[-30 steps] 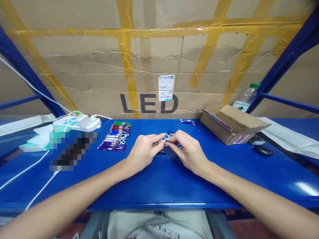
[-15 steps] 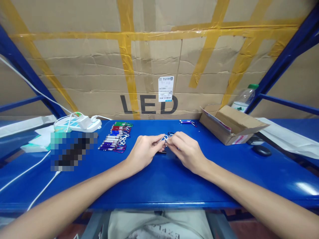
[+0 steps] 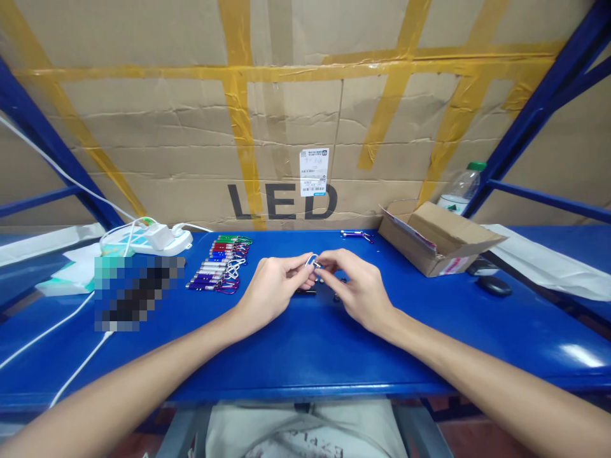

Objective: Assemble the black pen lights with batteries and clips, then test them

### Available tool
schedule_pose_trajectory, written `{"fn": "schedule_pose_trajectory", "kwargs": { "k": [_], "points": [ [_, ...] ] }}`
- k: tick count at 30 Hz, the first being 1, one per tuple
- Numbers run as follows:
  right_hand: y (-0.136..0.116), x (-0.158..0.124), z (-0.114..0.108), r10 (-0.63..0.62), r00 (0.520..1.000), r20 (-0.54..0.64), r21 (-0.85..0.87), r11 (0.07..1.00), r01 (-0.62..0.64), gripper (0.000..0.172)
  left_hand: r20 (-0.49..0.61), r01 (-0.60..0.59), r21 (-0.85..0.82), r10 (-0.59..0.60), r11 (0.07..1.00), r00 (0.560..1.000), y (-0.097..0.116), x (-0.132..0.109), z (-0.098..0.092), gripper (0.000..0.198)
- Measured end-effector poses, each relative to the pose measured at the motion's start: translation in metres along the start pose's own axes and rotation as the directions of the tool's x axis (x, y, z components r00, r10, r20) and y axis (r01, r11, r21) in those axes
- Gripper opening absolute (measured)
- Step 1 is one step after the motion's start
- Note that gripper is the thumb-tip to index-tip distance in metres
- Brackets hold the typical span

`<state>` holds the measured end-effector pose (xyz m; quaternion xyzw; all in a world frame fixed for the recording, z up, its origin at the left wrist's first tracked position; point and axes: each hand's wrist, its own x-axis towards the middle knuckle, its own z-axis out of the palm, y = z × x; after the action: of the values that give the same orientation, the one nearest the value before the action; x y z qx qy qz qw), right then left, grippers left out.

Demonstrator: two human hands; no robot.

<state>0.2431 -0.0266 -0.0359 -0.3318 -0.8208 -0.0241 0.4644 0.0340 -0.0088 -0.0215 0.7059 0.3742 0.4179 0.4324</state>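
Note:
Over the middle of the blue table, my left hand pinches a silver carabiner between thumb and fingers. My right hand meets it from the other side, thumb and forefinger closed on the carabiner's near end, where a small metal fitting partly shows. Beneath the hands lies a black pen-like torch, mostly covered by my fingers. To the left is a column of small torches with carabiners in green, red, blue, silver and purple. A single purple torch lies at the table's back.
An open cardboard box stands on the right, with a black mouse and a plastic bottle near it. On the left are a white power strip, cables and a pixelated dark object. A large carton walls off the back.
My right fingers have shifted and bent around the carabiner's end, with a wider gap below the forefinger. My left hand keeps its hold. The whole view has moved slightly.

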Motion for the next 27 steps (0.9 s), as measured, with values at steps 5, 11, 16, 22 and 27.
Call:
{"fn": "schedule_pose_trajectory", "kwargs": {
  "k": [5,11,16,22,27],
  "points": [
    [-0.003,0.002,-0.001,0.032,0.999,-0.027,0.108,0.994,-0.029,0.013,-0.012,-0.005,-0.037,0.005,0.999,1.0,-0.001,-0.001,0.001,0.039],
    [-0.004,0.001,0.007,0.291,0.957,-0.008,0.314,0.909,-0.274,0.01,-0.022,-0.064,0.074,0.066,0.995,0.998,-0.006,0.0,0.002,0.039],
    [-0.007,0.002,0.01,0.313,0.949,0.027,0.368,0.88,-0.3,0.006,-0.049,-0.137,0.186,0.149,0.973,0.988,-0.005,0.001,-0.001,0.036],
    [-0.004,0.008,-0.006,0.26,0.964,-0.058,0.208,0.947,-0.243,0.011,-0.03,-0.066,0.036,0.067,0.997,0.997,0.0,0.003,-0.001,0.033],
    [0.008,0.013,-0.017,0.207,0.976,0.062,0.13,0.968,-0.214,0.018,0.019,-0.019,-0.04,0.02,0.999,1.0,0.001,0.003,-0.001,0.033]
  ]
}}
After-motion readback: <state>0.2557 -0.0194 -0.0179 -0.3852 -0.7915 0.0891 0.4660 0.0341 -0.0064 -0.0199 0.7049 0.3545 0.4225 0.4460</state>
